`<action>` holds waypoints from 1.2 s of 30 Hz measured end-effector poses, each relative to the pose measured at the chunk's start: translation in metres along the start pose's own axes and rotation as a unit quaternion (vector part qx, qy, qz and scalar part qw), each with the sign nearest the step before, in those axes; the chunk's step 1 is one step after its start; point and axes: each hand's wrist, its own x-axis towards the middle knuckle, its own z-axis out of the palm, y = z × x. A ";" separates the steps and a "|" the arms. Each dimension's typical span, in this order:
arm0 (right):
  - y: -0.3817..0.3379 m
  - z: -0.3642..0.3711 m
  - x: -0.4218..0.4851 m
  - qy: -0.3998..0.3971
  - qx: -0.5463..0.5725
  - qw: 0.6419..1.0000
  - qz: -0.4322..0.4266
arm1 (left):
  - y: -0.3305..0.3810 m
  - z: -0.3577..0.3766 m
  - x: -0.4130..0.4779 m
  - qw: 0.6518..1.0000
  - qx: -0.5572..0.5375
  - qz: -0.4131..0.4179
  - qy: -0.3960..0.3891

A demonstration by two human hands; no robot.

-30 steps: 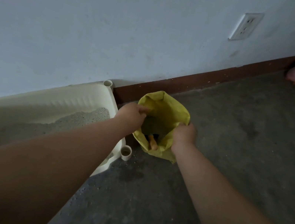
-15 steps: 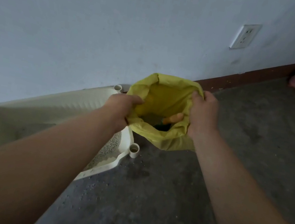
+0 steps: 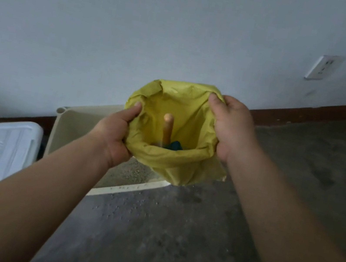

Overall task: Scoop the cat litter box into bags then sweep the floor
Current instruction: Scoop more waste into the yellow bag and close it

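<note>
Left hand [image 3: 116,135] & right hand [image 3: 230,126] out fwd, both pinching bag [image 3: 174,172] rim.

Dim, soft light; wide-angle edge distortion.

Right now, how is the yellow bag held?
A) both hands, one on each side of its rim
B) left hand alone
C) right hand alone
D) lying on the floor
A: the left hand and right hand each grip one side of the rim of the yellow bag, its mouth open.
</note>
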 end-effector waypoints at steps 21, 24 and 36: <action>0.139 0.122 -0.090 -0.245 -0.211 0.908 0.265 | -0.100 -0.231 -0.044 0.941 -0.082 -0.075 0.320; 0.143 0.129 -0.094 -0.270 -0.297 0.888 0.224 | -0.110 -0.233 -0.047 0.938 -0.036 -0.093 0.332; 0.141 0.121 -0.107 -0.327 -0.557 0.758 0.091 | -0.117 -0.228 -0.072 0.938 0.039 -0.089 0.333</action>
